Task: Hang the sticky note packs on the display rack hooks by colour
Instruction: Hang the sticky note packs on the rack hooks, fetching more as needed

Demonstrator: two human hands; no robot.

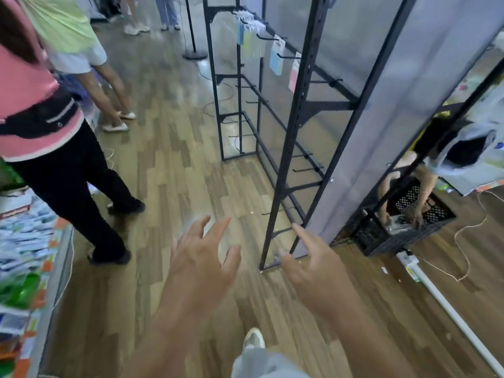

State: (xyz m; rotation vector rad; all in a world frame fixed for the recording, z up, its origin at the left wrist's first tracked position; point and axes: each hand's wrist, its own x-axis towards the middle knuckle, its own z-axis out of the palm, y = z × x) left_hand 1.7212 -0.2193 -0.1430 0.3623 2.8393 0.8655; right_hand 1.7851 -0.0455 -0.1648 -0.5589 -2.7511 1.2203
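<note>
A tall black display rack (293,126) with translucent back panels stands ahead and to the right. On its upper hooks hang sticky note packs: a yellow-green bunch (252,40), a blue pack (276,60) and a pink pack (294,75). Lower hooks (308,169) carry nothing. My left hand (200,257) floats low in the middle with its fingers spread, empty. My right hand (311,264) is beside it near the rack's front post, fingers loosely extended, holding nothing.
A person in a pink top and black trousers (54,148) stands close on the left, others behind. A bin of packaged goods (24,255) fills the left edge. A black crate (403,227), a crouching person and cables lie to the right on the wooden floor.
</note>
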